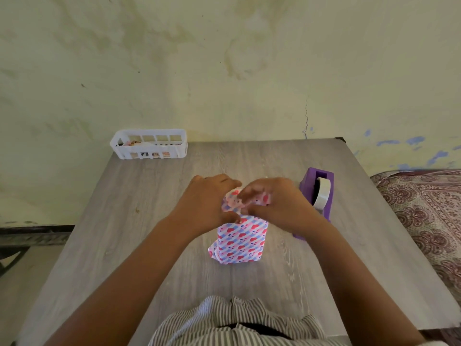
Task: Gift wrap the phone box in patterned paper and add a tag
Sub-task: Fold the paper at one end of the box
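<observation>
The phone box (240,242) stands upright on end in the middle of the table, covered in white paper patterned with pink and red hearts and blue stripes. Both hands work at its top end, where the loose paper is bunched. My left hand (208,199) holds the top left of the box, fingers curled round the paper flap. From the right, my right hand (273,199) pinches the folded paper between thumb and fingers. The top face of the box is hidden under the hands. No tag shows in the hands.
A purple tape dispenser (318,196) with a white roll stands just right of the box, close to my right wrist. A white slotted basket (149,144) with small items sits at the table's far left corner. A patterned cloth (429,208) lies beyond the table's right edge.
</observation>
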Tool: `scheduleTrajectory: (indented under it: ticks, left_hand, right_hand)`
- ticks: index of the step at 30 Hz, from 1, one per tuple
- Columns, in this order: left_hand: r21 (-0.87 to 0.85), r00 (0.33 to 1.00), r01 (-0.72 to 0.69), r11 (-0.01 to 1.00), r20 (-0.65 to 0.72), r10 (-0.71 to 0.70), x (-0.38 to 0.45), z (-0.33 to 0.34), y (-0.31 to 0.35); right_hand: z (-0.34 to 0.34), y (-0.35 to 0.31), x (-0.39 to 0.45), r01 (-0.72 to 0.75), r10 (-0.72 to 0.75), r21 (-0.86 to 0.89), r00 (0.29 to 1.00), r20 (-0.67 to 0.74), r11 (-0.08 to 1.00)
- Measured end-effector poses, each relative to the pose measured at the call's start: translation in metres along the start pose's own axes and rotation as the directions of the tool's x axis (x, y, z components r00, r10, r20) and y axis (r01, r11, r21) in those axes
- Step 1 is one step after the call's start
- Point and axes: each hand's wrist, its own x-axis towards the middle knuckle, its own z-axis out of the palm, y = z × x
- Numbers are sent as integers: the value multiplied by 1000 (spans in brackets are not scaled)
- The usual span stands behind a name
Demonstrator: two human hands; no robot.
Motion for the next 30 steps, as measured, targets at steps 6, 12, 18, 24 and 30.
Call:
scheduleTrajectory:
  ticks: [6, 12, 18, 24, 30]
  left_hand:
    - [15, 997, -16, 1000, 77, 15, 2, 1, 0]
    - [105, 993, -5, 994, 117, -8, 1, 2, 2]
    - [119, 992, 23, 993, 118, -37, -1, 2, 4]
    - [97, 991, 14, 995, 129, -27, -3, 1, 6]
    - [100, 993, 14, 995, 118, -26, -6, 2, 7]
  right_hand:
    - [0, 21, 6, -161, 137, -114, 972, -193, 980]
    - [5, 25, 9, -286, 235, -137, 923, -305, 948]
    - [-3, 27, 7, -270, 222, -77, 897, -382, 960]
    - [8, 30, 9, -344, 334, 17, 895, -295, 939]
    - [14, 22, 17, -306, 265, -65, 898, -350, 950]
